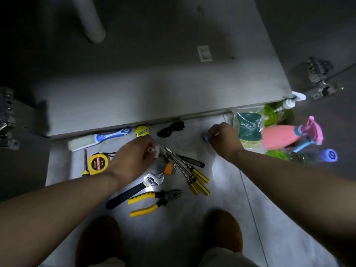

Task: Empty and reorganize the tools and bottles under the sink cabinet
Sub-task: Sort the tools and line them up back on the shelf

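Tools lie on the grey floor in front of the bare cabinet floor point(154, 89). My left hand point(133, 158) is closed on a small white piece point(155, 151) above the hex key set point(166, 167). My right hand point(224, 139) pinches a small blue object point(205, 138) against the floor. Below the hands lie an adjustable wrench point(138, 188), yellow-handled pliers point(154, 201) and three yellow-and-black screwdrivers point(194, 178). A yellow tape measure point(98, 163) sits left of my left wrist. A pink spray bottle point(285, 137) and green bottles point(277, 114) are at the right.
A scrub brush with a blue and white handle point(100, 139), a yellow round tin point(142, 131) and dark sunglasses point(170, 129) lie along the cabinet edge. A bag of sponges point(248, 128) sits beside the bottles. A drain pipe point(90, 18) hangs at the back left. Door hinges point(319, 78) flank the opening.
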The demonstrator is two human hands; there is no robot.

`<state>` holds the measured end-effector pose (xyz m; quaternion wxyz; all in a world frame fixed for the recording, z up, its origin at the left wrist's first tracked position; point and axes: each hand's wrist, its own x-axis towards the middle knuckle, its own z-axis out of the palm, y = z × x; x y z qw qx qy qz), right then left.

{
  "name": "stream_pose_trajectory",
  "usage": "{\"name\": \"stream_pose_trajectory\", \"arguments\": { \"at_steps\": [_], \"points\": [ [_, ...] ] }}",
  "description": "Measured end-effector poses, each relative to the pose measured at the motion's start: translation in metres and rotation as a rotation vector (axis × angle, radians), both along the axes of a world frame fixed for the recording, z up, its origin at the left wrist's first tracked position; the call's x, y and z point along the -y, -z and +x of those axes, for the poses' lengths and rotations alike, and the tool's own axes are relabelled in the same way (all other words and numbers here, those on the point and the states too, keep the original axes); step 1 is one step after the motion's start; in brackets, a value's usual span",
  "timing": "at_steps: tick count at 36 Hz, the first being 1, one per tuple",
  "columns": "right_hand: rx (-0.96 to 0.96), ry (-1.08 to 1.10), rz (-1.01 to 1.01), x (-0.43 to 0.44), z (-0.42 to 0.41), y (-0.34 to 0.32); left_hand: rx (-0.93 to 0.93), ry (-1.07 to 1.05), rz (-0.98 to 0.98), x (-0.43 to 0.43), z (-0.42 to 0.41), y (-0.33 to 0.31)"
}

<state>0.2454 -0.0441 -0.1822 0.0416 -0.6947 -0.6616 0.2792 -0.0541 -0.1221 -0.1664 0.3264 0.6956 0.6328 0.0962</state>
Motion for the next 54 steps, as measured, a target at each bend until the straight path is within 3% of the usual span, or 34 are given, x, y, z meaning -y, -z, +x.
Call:
{"name": "stream_pose_trajectory", "arguments": {
  "at_steps": [7, 11, 17, 23, 26, 32, 37, 46, 50, 54],
  "points": [
    [-0.404, 0.37, -0.009, -0.009, -0.017, 0.007, 0.263, -0.316, -0.157, -0.009, 0.049, 0.011],
    [-0.485, 0.431, -0.057, -0.016, -0.018, 0.009, 0.341, -0.39, -0.212, -0.012, 0.06, 0.012],
    [-0.314, 0.287, 0.05, 0.011, -0.023, 0.0, 0.433, -0.446, -0.29, -0.014, 0.069, 0.013],
    [-0.499, -0.22, -0.208, 0.05, -0.045, -0.018, 0.395, -0.468, -0.271, -0.016, 0.072, 0.013],
    [-0.497, -0.252, -0.149, 0.056, -0.053, -0.017, 0.413, -0.488, -0.269, -0.018, 0.073, 0.01],
    [-0.289, -0.254, 0.005, 0.039, -0.039, -0.008, 0.492, -0.393, -0.32, -0.016, 0.069, 0.008],
    [-0.114, 0.049, -0.002, 0.029, -0.013, 0.004, 0.356, -0.362, -0.286, -0.012, 0.055, 0.012],
    [0.008, 0.137, 0.001, 0.023, -0.008, 0.016, 0.079, -0.293, -0.116, -0.006, 0.015, 0.019],
    [-0.036, 0.171, -0.002, 0.028, -0.017, 0.015, 0.014, -0.248, -0.089, 0.0, 0.003, 0.022],
    [0.001, 0.08, 0.074, 0.031, -0.027, 0.005, -0.052, -0.232, -0.006, 0.003, -0.002, 0.018]
  ]
}}
